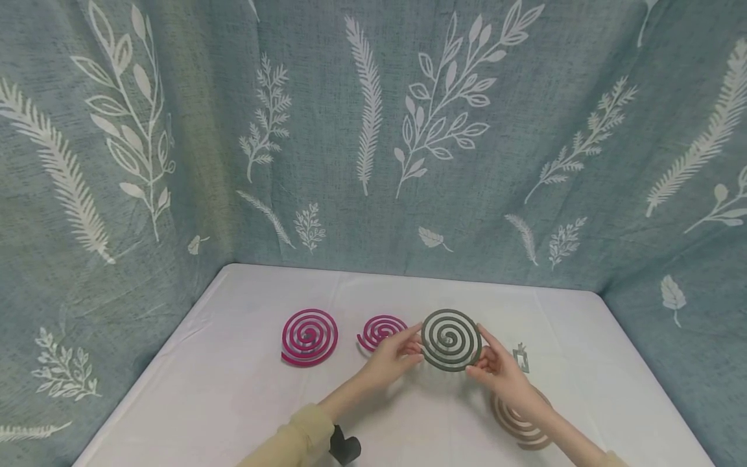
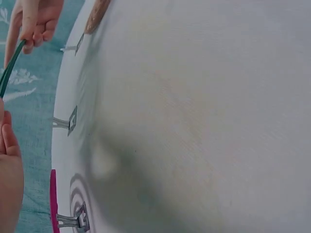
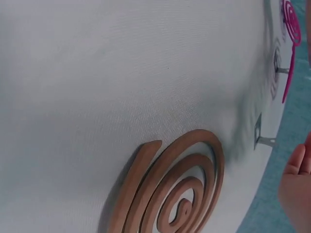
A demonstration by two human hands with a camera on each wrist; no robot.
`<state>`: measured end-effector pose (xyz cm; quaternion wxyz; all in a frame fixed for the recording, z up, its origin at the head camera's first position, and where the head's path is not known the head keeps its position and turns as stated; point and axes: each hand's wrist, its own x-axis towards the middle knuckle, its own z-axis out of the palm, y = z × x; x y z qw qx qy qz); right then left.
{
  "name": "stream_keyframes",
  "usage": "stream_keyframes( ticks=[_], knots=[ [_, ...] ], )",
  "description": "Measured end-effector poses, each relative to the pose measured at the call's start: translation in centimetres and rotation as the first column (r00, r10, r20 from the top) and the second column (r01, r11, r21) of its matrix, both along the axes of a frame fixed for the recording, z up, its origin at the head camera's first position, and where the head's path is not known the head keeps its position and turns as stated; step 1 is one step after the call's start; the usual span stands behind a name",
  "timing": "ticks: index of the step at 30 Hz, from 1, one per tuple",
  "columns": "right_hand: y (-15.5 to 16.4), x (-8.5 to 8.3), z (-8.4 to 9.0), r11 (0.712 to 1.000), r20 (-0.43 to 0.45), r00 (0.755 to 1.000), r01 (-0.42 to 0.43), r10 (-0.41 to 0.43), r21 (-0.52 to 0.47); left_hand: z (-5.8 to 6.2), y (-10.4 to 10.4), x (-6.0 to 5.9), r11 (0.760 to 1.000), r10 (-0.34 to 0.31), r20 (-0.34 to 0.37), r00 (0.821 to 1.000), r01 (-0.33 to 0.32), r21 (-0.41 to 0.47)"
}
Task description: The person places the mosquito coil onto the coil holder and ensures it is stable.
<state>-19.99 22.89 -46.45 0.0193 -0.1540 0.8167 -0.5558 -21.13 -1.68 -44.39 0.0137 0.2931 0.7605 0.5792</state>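
A blue-green curtain [image 1: 373, 130] printed with white leaves closed off the far side and both flanks of the scene. In front of it lay a table under a white cloth [image 1: 245, 402]. Far left on the cloth sat the large pink coil [image 1: 309, 337], with a smaller pink coil [image 1: 379, 331] to its right, propped on a metal stand. Near the right edge a brown coil [image 1: 522, 425] lay flat, partly under the right forearm.

Both hands held the dark green coil [image 1: 451, 340] upright above the middle of the table, its flat face toward the head camera. The left hand [image 1: 393, 358] pinched the coil's left rim between thumb and curled fingers; the right hand [image 1: 500, 370] pinched the right rim the same way.

A small metal stand [image 1: 521, 358] stood on the cloth just beyond the right hand. The left wrist view showed two more such stands [image 2: 68, 121] along the table.
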Motion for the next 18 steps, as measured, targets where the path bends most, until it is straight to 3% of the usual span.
stream_keyframes(
  ticks=[2,9,18],
  knots=[
    [0.0,-0.2,-0.2,0.999,0.011,1.000,0.022,-0.022,-0.029,-0.4,0.3,-0.3,0.999,-0.001,0.014,1.000,0.001,0.033],
    [-0.2,-1.0,-1.0,0.988,0.114,0.984,0.144,-0.137,-0.059,-3.5,1.8,-2.4,0.997,0.035,0.047,0.998,-0.038,0.071],
    [-0.4,-1.8,-2.0,0.984,0.226,0.960,0.176,-0.162,-0.041,-4.4,2.9,-2.5,0.990,0.109,0.144,0.984,-0.120,0.067]
  ],
)
